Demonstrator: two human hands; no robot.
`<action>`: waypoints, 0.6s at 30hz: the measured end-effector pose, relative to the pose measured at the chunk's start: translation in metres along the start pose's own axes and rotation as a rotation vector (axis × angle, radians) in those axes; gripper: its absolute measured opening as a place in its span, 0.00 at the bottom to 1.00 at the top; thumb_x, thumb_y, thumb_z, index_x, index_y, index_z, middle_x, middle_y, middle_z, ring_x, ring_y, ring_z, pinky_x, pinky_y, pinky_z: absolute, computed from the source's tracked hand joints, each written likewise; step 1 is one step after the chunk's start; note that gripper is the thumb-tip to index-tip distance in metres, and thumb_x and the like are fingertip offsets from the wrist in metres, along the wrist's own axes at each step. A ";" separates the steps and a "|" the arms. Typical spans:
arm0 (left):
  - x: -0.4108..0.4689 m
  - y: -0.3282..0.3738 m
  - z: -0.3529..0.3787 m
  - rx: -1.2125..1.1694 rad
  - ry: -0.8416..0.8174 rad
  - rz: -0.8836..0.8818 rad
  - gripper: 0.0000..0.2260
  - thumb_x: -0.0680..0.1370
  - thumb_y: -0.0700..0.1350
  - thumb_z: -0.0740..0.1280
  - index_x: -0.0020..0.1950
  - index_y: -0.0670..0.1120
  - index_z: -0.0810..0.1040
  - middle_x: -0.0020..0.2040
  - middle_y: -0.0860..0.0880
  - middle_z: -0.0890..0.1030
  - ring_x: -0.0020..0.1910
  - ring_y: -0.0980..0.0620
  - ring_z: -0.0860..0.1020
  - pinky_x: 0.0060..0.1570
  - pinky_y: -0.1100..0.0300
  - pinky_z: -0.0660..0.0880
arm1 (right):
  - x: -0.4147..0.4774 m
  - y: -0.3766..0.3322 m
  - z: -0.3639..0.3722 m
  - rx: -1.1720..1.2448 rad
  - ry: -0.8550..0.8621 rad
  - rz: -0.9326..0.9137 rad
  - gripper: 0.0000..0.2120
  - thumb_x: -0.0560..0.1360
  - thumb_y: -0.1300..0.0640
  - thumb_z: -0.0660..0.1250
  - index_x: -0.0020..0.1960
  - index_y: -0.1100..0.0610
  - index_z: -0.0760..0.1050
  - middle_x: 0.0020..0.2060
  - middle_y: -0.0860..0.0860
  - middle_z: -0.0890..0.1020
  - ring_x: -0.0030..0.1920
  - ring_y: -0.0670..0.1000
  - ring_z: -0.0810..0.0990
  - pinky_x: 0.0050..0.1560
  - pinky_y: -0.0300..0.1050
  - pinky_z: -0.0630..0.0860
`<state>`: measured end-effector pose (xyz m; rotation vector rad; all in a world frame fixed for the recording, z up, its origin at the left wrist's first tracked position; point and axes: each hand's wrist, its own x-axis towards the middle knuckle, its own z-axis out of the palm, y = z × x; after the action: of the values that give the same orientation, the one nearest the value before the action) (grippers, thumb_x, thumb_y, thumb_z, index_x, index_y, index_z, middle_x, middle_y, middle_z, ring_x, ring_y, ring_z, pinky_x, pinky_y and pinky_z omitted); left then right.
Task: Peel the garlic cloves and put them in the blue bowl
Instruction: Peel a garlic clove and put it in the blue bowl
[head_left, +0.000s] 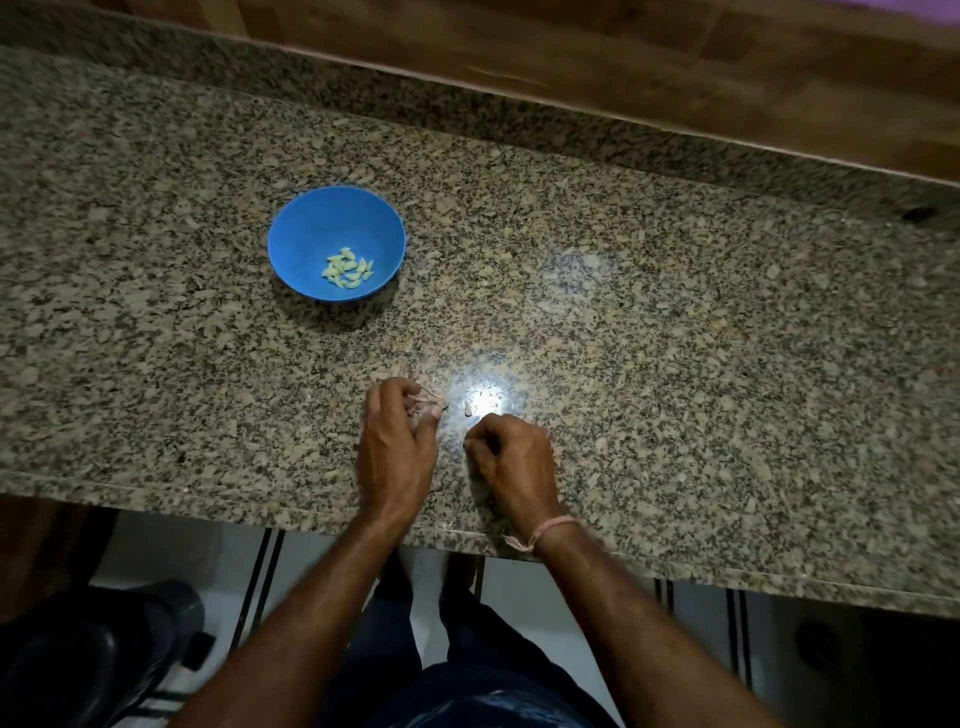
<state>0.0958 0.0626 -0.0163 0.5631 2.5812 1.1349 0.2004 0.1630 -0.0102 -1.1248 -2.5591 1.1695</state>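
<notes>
Garlic is in three places on the counter (675, 364). Nearest the person, the left hand (397, 452) pinches a small clove with thin, papery skin (428, 402) trailing from its fingertips, just above the stone. The right hand (511, 467) sits just beside it with fingers curled under into a loose fist; whether it holds anything I cannot tell, as the fingertips are turned away from view. A pale thread band (540, 535) is tied round the right wrist. Between and slightly beyond the two hands, one small pale clove (468, 409) lies alone on the counter at the edge of a bright glare spot.

Farther off and to the left stands the blue bowl (311, 223), well apart from the hands. In its bottom lies a little heap of peeled cloves (348, 268), yellowish-white, slim and pointed.

The counter is speckled granite in grey, tan and black, polished enough to mirror the light. Its near edge overhangs a white tiled floor (571, 649) with dark stripes, where the person's dark trousers (467, 691) show. Behind the counter runs a low granite lip, then a brown wooden surface (675, 62).
</notes>
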 end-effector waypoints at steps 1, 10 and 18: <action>-0.008 -0.001 0.001 0.008 -0.002 -0.004 0.15 0.81 0.48 0.71 0.64 0.48 0.72 0.59 0.51 0.73 0.46 0.54 0.77 0.35 0.66 0.68 | 0.000 -0.002 0.001 -0.063 -0.001 -0.024 0.09 0.78 0.66 0.69 0.42 0.55 0.81 0.37 0.46 0.81 0.38 0.43 0.79 0.37 0.31 0.70; -0.021 -0.002 0.004 -0.192 -0.116 -0.168 0.05 0.81 0.44 0.71 0.56 0.50 0.83 0.47 0.55 0.83 0.46 0.58 0.82 0.41 0.64 0.77 | 0.025 -0.016 -0.002 0.195 -0.151 0.167 0.02 0.77 0.63 0.75 0.46 0.60 0.85 0.37 0.53 0.87 0.37 0.51 0.86 0.40 0.43 0.84; -0.008 -0.005 0.000 -0.430 -0.192 -0.343 0.03 0.80 0.45 0.72 0.48 0.49 0.85 0.44 0.51 0.87 0.46 0.52 0.86 0.50 0.50 0.84 | 0.007 -0.012 -0.016 0.935 -0.291 0.442 0.09 0.78 0.67 0.72 0.56 0.70 0.79 0.43 0.63 0.85 0.39 0.55 0.84 0.44 0.48 0.85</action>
<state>0.1016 0.0554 -0.0196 0.1161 2.0769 1.3746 0.1940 0.1723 0.0075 -1.3005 -1.5010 2.3955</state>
